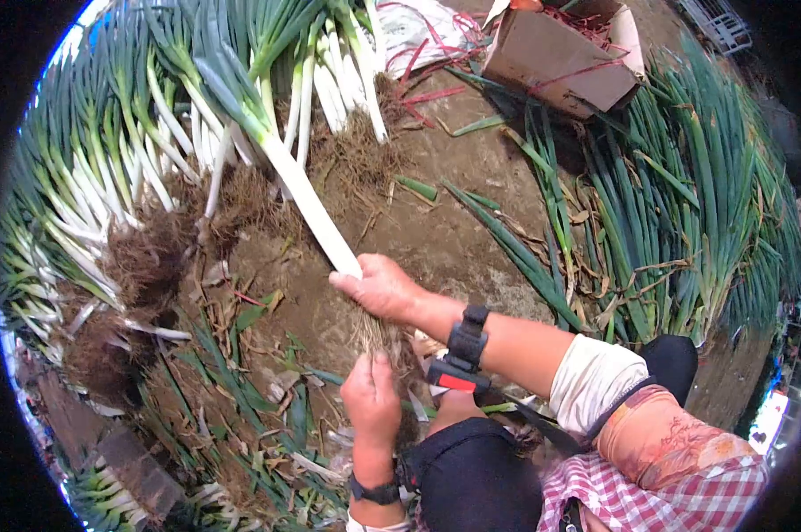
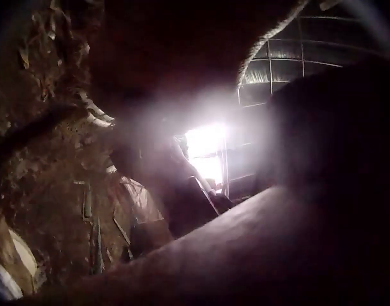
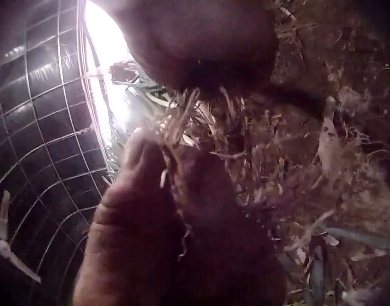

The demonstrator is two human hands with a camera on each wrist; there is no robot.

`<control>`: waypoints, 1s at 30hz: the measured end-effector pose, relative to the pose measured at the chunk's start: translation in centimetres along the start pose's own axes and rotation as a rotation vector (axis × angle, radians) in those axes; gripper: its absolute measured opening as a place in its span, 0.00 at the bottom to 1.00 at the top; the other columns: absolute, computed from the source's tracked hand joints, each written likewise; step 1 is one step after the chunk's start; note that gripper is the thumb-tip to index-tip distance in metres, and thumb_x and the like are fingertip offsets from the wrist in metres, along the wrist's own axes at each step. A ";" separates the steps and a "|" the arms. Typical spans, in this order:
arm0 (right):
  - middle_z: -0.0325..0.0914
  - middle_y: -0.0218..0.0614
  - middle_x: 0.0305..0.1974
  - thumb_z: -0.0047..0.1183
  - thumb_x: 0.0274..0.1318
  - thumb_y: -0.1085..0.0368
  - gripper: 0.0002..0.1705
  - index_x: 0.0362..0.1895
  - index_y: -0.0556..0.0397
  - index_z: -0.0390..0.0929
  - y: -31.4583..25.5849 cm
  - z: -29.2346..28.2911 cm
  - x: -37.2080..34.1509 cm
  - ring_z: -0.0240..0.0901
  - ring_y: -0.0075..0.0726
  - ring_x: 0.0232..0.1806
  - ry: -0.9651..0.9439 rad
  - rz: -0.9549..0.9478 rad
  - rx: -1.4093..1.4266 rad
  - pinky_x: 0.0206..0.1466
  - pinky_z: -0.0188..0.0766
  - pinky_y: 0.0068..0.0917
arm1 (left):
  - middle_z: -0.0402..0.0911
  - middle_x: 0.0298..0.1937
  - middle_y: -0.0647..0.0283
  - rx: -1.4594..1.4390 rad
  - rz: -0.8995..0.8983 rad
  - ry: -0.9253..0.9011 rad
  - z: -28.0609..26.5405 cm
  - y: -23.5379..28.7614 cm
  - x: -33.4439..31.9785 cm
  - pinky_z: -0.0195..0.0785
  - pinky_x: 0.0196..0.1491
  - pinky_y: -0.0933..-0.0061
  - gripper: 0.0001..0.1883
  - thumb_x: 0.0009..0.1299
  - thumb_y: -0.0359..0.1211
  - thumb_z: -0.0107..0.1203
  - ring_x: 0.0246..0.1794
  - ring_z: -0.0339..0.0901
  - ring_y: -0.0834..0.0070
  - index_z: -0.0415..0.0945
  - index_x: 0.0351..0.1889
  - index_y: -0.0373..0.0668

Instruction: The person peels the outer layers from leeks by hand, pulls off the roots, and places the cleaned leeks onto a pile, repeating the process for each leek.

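In the head view my right hand [image 1: 384, 285] grips the root end of a thick green onion [image 1: 307, 199]. Its long white stalk slants up and left to green leaves, which overlap the row behind. Pale stringy roots [image 1: 369, 335] hang below that hand. My left hand [image 1: 371, 399], just beneath, pinches the roots between thumb and fingers. The right wrist view shows the left thumb and finger [image 3: 131, 217] close up at the roots [image 3: 176, 127], with the underside of the right hand [image 3: 201, 44] above. The left wrist view is dark and mostly blocked.
A dense row of green onions [image 1: 108, 177] with brown root clumps [image 1: 152, 253] lines the left. A cardboard box [image 1: 560, 66] with red ties stands at the top. Another leafy pile [image 1: 693, 195] lies right. Leaf scraps [image 1: 241, 443] litter the soil near my knee [image 1: 480, 479].
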State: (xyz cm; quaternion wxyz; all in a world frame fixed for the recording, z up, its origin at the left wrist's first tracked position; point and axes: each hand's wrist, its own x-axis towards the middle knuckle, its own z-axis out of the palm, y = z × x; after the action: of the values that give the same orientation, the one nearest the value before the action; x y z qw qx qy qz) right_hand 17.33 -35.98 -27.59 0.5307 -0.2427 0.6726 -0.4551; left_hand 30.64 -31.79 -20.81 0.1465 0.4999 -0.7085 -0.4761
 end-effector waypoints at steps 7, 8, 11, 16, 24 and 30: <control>0.73 0.46 0.20 0.50 0.42 0.54 0.20 0.23 0.63 0.73 -3.0 2.0 -1.5 0.72 0.42 0.24 0.020 0.026 -0.081 0.29 0.66 0.35 | 0.62 0.15 0.49 0.141 -0.032 0.034 -2.9 2.6 -2.2 0.53 0.19 0.63 0.14 0.65 0.34 0.43 0.15 0.59 0.54 0.62 0.20 0.35; 0.73 0.47 0.21 0.49 0.42 0.55 0.20 0.23 0.63 0.73 -3.8 2.2 -1.9 0.72 0.43 0.25 -0.022 0.080 -0.109 0.29 0.67 0.35 | 0.62 0.15 0.49 0.144 -0.030 0.033 -3.2 2.7 -2.6 0.53 0.19 0.63 0.14 0.65 0.34 0.43 0.15 0.59 0.54 0.62 0.20 0.35; 0.73 0.46 0.21 0.50 0.42 0.56 0.17 0.24 0.61 0.73 -4.0 3.5 -2.4 0.73 0.40 0.25 0.028 0.038 -0.169 0.29 0.67 0.33 | 0.58 0.14 0.63 0.153 -0.050 0.065 -4.2 3.7 -3.8 0.50 0.20 0.75 0.15 0.66 0.33 0.42 0.16 0.55 0.77 0.62 0.19 0.36; 0.75 0.42 0.24 0.51 0.41 0.59 0.14 0.27 0.59 0.74 -2.1 -5.0 2.4 0.73 0.37 0.26 0.347 0.038 -0.325 0.29 0.69 0.30 | 0.65 0.14 0.64 0.115 0.204 0.023 -6.9 3.7 -11.1 0.51 0.18 0.74 0.12 0.61 0.32 0.44 0.12 0.59 0.74 0.65 0.18 0.37; 0.72 0.48 0.27 0.52 0.37 0.54 0.21 0.28 0.61 0.71 -2.9 -3.9 -4.7 0.70 0.42 0.29 0.054 -0.155 -0.291 0.34 0.66 0.32 | 0.69 0.45 0.45 0.677 -0.682 -0.540 -10.6 -3.1 0.2 0.62 0.43 0.69 0.20 0.61 0.44 0.47 0.40 0.71 0.58 0.69 0.42 0.36; 0.71 0.38 0.24 0.53 0.41 0.61 0.16 0.32 0.58 0.68 -4.0 -3.2 -11.5 0.66 0.28 0.28 -0.219 -0.244 -0.107 0.33 0.65 0.26 | 0.70 0.44 0.64 -1.190 -0.427 -0.083 -2.4 3.9 9.3 0.65 0.28 0.70 0.26 0.64 0.48 0.45 0.31 0.69 0.73 0.57 0.54 0.42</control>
State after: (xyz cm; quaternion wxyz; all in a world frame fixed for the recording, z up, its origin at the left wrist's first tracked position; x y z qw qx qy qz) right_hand 17.33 -27.43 -18.34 0.5280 -0.3986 0.5994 -0.4506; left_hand 25.81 -40.73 -18.94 0.2734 0.4444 -0.2124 -0.8262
